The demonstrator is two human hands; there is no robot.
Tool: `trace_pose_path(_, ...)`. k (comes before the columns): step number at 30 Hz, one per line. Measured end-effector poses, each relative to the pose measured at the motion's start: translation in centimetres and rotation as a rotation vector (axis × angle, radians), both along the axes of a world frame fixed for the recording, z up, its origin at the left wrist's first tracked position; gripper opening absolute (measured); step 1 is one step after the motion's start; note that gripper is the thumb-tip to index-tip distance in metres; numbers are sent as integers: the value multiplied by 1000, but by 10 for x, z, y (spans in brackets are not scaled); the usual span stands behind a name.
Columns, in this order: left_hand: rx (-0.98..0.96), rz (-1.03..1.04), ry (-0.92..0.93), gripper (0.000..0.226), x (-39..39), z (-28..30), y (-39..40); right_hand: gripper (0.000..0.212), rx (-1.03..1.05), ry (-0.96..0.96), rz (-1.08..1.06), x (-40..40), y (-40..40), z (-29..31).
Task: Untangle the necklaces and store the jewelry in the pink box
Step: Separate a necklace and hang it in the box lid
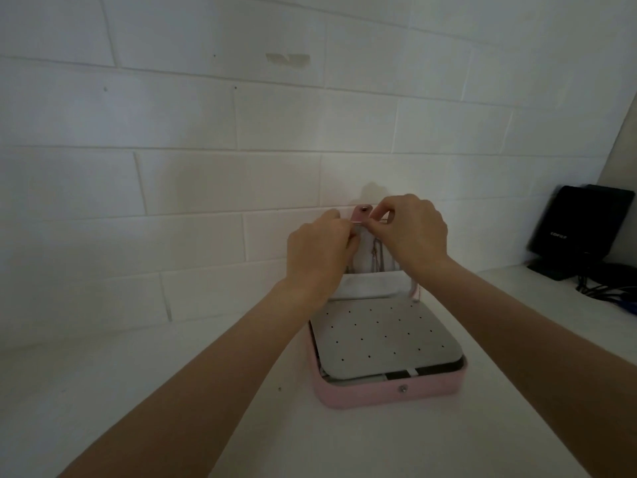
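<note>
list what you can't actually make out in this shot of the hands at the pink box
- Head view: what the left hand and right hand pinch at the top of the lid; the fingers cover it.
- Chains hanging inside the lid: too thin and dim to count or judge tangled.
- Compartments of the pink box: hidden under the grey perforated panel.
- Black device: blurred, lettering unreadable.

Box [389,396] on table [138,391], against wall [172,184]
</note>
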State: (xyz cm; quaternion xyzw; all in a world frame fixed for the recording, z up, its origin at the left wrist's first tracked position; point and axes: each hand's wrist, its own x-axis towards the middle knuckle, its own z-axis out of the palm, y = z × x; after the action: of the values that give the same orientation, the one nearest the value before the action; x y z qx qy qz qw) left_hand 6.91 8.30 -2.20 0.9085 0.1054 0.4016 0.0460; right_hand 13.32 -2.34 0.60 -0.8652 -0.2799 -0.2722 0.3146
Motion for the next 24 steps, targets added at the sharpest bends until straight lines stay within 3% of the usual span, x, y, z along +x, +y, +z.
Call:
trace_pose_path(12,141,-15,-149,24,4,-3,5,22,308,293,-9,0,5,-19)
trace_pose_path(19,162,-13,-111,25,2,-6,6,14,371,360,-25,0,10,-23)
trace_pose_path(24,182,5,-58,31,4,-9,4,13,280,349,-33,0,6,-27)
